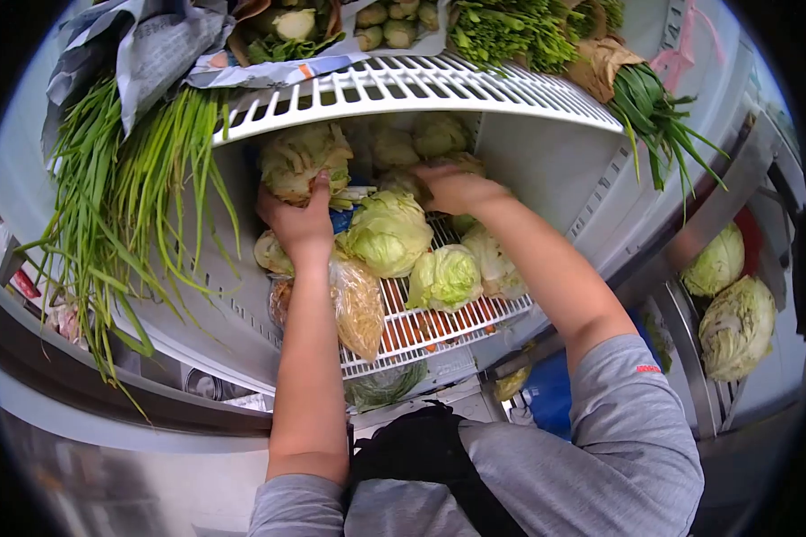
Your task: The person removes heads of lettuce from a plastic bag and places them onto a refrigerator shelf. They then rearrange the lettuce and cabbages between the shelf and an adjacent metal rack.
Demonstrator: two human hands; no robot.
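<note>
My left hand (301, 224) is wrapped round a lettuce head (304, 161) with browned outer leaves, at the left of the fridge compartment. The thumb lies on its near side. My right hand (461, 190) reaches in among the lettuce heads at the back, next to a pale head (441, 134); its fingertips are partly hidden and blurred. Between my arms, a large green lettuce (388, 233) and a smaller lettuce (445, 277) rest on the white wire shelf (412, 353). Another head (493, 259) sits beneath my right forearm.
A clear bag of pale shreds (358, 309) lies by my left forearm. Long green stalks (166, 179) hang from the upper rack (331, 98), which also carries leafy bunches (515, 31). More cabbages (737, 327) stand at the right. Orange vegetables show below the wire shelf.
</note>
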